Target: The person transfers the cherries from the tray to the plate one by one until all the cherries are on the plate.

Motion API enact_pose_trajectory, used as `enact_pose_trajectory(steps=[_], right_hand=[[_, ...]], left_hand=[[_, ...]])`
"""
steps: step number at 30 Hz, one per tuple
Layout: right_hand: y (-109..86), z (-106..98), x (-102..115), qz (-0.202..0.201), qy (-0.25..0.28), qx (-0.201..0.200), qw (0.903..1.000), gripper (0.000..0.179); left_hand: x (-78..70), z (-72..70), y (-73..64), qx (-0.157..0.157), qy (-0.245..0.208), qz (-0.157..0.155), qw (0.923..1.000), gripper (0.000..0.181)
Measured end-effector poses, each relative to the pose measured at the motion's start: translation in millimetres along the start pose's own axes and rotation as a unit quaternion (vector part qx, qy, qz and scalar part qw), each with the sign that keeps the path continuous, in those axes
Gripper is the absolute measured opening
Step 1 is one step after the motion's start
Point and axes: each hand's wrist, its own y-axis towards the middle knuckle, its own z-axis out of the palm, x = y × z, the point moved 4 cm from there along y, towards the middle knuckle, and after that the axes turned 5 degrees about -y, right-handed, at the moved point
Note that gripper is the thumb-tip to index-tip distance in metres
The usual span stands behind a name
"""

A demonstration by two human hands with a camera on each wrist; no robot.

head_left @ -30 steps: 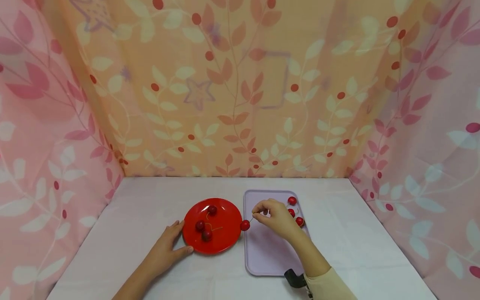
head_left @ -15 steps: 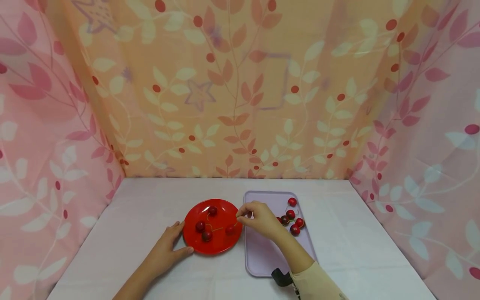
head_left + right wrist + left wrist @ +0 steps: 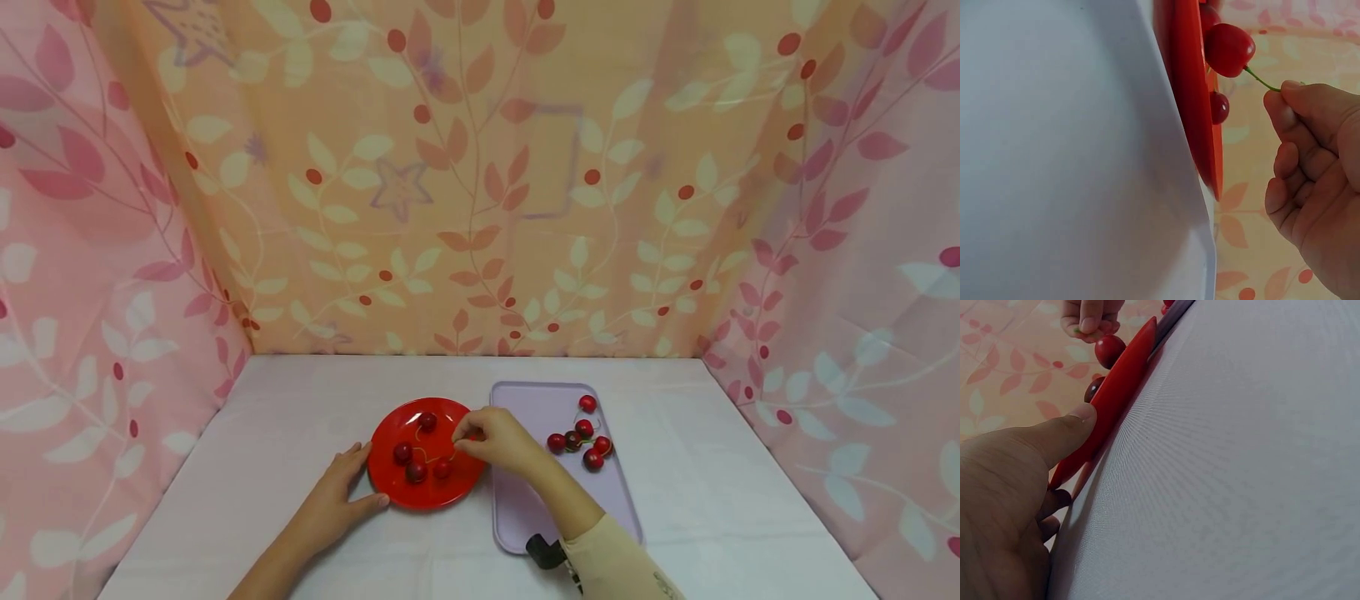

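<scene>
A red plate [image 3: 467, 492] bears three dark red cherries [image 3: 403, 452] on its left and far parts. My left hand [image 3: 330, 498] holds the plate's left edge, its thumb against the rim in the left wrist view and its fingers lower along the side. Over the plate's right part, my right hand [image 3: 498, 439] pinches the thin green stem of a bright red cherry [image 3: 1230, 50] between thumb and forefinger. That cherry hangs low over the plate beside the other cherries; whether it touches the surface I cannot tell.
A lilac rectangular tray [image 3: 517, 517] lies just right of the plate, with several cherries [image 3: 584, 428] grouped in its upper right. Both rest on a white-covered table [image 3: 300, 400]. Leaf-patterned curtains [image 3: 480, 208] stand at the back and both sides. A black camera piece [image 3: 545, 552] sits by the right sleeve.
My right hand has moved left from the tray's edge to over the plate, carrying the cherry by its stem and lowering it. The left hand has stayed at the plate's rim.
</scene>
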Motion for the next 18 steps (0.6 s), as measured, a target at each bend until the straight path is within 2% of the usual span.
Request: enact_pose_trajectory(steps=[18], right_hand=[[13.3,18.0,-2.4,0.038,-0.001,0.048,0.9981,0.004]], left_hand=[[2.2,0.9,1.3,0.003,0.004,-0.011,0.9999,0.102]])
